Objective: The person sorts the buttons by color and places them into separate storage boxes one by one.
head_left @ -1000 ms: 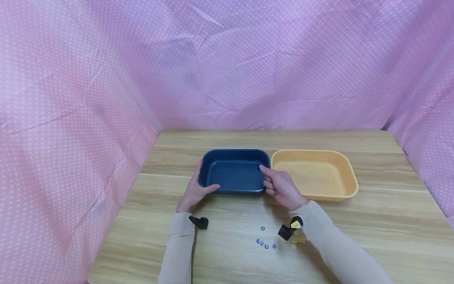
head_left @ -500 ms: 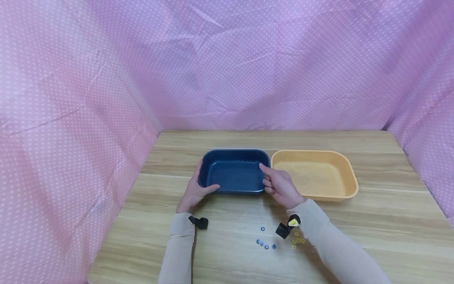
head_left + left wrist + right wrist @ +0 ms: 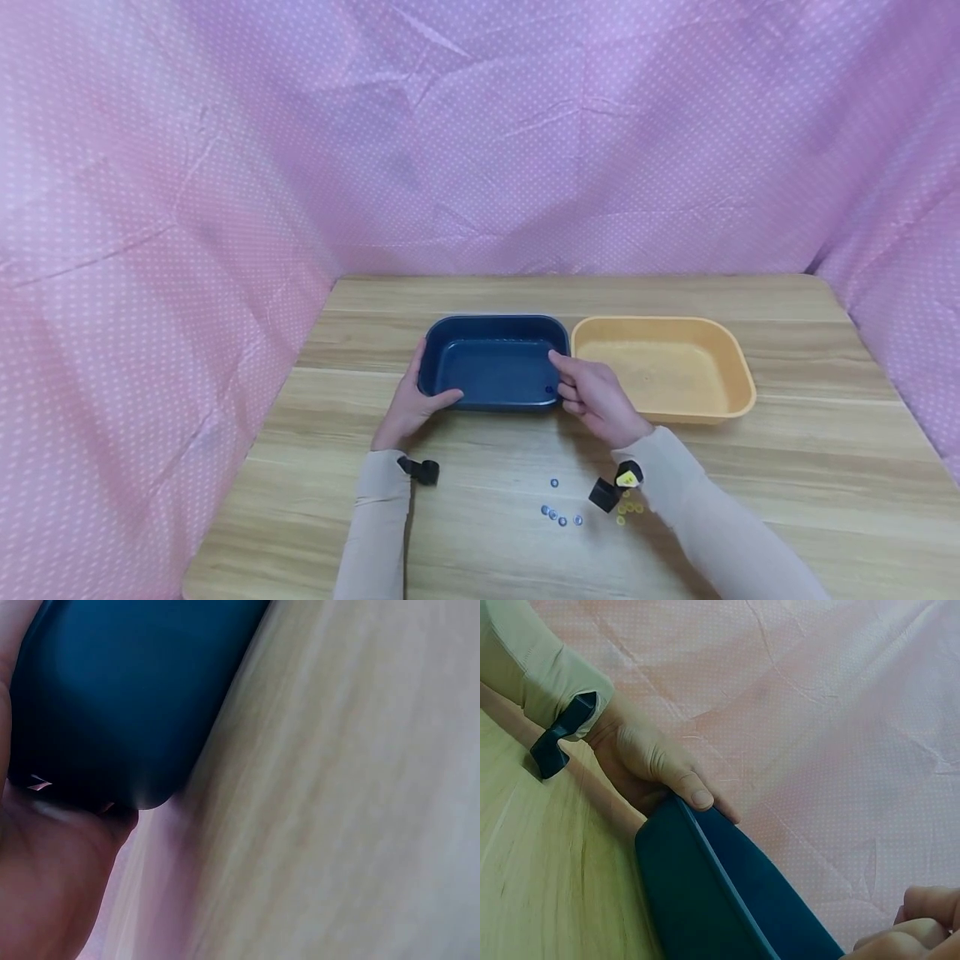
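Note:
A dark blue plastic basin (image 3: 495, 375) stands on the table. My left hand (image 3: 411, 408) grips its near left corner, thumb over the front rim and fingers along the left side; the right wrist view also shows this left hand (image 3: 656, 769) on the rim. My right hand (image 3: 596, 398) hovers at the basin's right end with curled fingers, and I see nothing between them. In the right wrist view only the curled fingers (image 3: 922, 930) show. Just below the fingertips, a small dark round piece (image 3: 549, 389) appears inside the basin.
A yellow basin (image 3: 738, 392) stands right beside the blue one. Several small blue rings (image 3: 553, 515) lie on the near wooden table (image 3: 480, 550). Several small yellow rings (image 3: 630, 507) lie by the right wrist, partly hidden by its camera. Pink dotted cloth (image 3: 525, 167) hangs behind.
The small dark piece, earlier at my right fingertips, now shows lower, inside the blue basin. My right hand has shifted only slightly; the left hand keeps its grip.

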Available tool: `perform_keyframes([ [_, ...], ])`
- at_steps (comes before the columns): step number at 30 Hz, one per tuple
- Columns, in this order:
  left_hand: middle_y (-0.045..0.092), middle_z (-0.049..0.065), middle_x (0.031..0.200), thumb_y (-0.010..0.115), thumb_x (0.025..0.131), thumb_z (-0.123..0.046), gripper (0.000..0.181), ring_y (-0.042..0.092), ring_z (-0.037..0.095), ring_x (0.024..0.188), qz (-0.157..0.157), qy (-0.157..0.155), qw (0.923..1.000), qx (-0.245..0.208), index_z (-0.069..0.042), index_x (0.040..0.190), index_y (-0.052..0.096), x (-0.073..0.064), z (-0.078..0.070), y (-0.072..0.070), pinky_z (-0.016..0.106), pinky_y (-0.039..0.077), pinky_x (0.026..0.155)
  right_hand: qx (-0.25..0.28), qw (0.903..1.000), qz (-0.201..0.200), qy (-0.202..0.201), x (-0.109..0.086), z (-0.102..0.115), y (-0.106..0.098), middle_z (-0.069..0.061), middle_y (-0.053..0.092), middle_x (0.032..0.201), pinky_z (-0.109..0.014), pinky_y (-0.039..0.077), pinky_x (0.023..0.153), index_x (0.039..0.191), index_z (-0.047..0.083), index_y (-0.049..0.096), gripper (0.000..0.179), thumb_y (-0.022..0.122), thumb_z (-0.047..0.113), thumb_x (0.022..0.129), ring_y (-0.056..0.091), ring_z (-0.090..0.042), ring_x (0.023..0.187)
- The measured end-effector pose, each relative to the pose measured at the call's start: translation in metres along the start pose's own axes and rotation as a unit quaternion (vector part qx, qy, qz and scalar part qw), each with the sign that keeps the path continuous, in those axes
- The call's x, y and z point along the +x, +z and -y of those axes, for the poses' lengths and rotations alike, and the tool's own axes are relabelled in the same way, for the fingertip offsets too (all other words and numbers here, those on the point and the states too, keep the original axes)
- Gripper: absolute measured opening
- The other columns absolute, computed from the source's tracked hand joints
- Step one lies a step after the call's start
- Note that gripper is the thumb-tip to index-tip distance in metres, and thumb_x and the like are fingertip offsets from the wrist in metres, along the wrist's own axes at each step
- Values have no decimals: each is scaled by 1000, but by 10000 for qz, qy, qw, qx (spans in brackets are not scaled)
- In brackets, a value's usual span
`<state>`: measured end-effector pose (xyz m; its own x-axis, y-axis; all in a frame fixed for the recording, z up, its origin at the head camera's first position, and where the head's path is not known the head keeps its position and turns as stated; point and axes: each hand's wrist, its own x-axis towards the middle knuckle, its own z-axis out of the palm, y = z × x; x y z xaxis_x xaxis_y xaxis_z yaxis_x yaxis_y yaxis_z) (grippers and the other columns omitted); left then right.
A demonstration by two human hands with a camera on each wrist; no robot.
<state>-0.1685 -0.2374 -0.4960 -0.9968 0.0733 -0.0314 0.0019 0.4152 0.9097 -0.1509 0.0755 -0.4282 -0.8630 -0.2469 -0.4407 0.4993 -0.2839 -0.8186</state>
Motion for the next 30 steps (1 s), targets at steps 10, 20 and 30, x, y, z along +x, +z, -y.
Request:
perform_keyframes([
  [10,13,-4,161,85,75,-32,111,11,24,147,-13,39,10000,-3,-27,158,10,2,5,0,55,12,115,-2577,9651,-223,-405,-19,-13,-2,1,51,67,-26,36,56,103,6,71,37,66,40,91,46,-20,62],
  [20,13,-6,161,83,78,-29,109,12,25,147,45,6,10000,-12,-30,157,9,4,6,0,58,12,114,-3982,9148,487,-473,-31,-45,-2,-3,60,77,-26,38,57,95,11,70,11,66,21,92,49,-18,66],
  [30,13,-9,161,84,76,-33,110,12,22,146,26,-17,10000,-35,-33,157,10,6,5,1,55,12,116,-5777,8091,560,-917,-34,-73,-2,3,53,67,-32,39,57,81,20,64,12,76,23,83,48,-15,62],
])
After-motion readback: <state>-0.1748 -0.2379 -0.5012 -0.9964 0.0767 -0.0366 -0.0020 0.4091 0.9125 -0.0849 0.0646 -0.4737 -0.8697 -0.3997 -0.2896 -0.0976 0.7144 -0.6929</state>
